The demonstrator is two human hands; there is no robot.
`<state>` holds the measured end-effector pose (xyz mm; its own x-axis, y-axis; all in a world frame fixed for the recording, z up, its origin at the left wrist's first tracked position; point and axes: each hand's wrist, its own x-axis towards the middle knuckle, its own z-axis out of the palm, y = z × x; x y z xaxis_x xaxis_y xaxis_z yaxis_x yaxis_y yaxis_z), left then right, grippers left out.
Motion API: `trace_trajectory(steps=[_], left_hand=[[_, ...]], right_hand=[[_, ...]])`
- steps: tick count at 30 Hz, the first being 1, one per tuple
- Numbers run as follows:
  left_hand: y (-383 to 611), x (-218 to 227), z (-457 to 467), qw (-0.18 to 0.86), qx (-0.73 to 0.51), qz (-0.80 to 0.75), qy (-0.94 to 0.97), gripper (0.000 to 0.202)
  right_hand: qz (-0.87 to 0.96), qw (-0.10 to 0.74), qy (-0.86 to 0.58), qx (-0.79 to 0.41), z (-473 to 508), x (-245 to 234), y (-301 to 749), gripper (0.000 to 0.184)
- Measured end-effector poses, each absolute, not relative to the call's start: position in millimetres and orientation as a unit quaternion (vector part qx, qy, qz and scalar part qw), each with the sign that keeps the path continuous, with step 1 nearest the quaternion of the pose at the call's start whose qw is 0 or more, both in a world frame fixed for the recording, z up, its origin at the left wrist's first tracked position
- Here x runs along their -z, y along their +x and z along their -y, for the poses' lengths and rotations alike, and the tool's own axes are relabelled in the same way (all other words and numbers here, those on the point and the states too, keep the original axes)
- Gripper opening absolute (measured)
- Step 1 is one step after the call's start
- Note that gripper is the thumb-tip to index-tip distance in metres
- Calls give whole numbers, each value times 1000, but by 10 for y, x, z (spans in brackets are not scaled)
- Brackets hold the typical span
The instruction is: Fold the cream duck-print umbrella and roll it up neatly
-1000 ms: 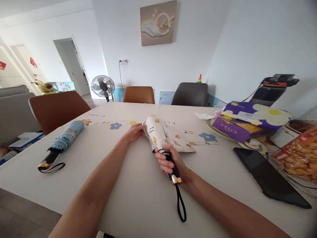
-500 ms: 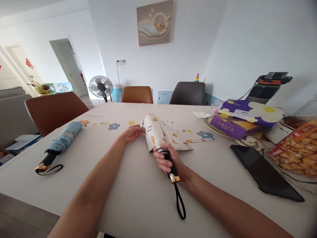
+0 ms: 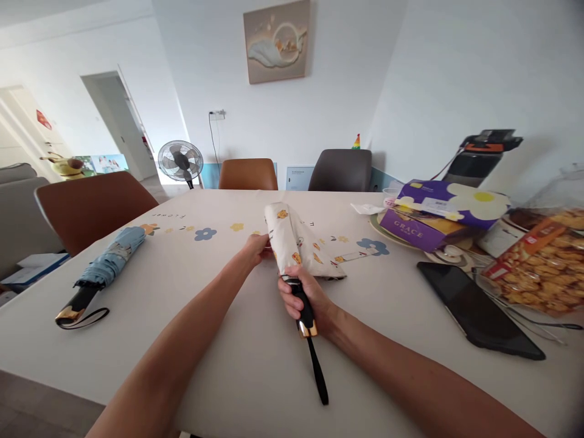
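Over the last second we have gathered the white umbrella (image 3: 296, 246): its printed canopy, which was spread loosely to the right, now lies drawn closer about the shaft, with only one flap trailing toward the right edge of the surface (image 3: 237, 365). Our right hand (image 3: 298, 298) stays closed around the black handle, the gold end cap and black strap (image 3: 316, 377) pointing back toward the near edge. Our left hand (image 3: 258, 246) has shifted in against the left side of the canopy, fingers pinched on the cloth near the tip rather than resting beside it. We judge the folds are being tidied around the shaft, and the loose flap on the right is what remains unwrapped. The umbrella sits at about the middle of the surface, tip toward the far edge. A blue umbrella (image 3: 103, 267), already rolled, lies well apart near the left edge, its own strap by the near-left corner. Toward the right edge are a black phone (image 3: 474, 310), a purple box (image 3: 433, 213) on a plate, and a snack bag (image 3: 542, 267); the phone is the nearest of these to our right forearm, yet apart from it. Nothing lies between our hands and the canopy. Brown chairs (image 3: 249, 174) stand behind the far edge, a fan (image 3: 180, 161) beyond them.
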<state>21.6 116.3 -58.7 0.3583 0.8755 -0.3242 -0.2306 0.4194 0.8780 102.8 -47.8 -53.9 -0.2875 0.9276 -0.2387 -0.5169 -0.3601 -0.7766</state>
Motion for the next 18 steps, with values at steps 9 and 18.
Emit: trace_trajectory(steps=[9, 18], left_hand=[[268, 438, -813, 803, -172, -292, 490, 12], [235, 492, -755, 799, -210, -330, 457, 26]], right_hand=[[259, 558, -305, -727, 442, 522, 1146, 19], [276, 502, -313, -757, 478, 496, 1114, 19]])
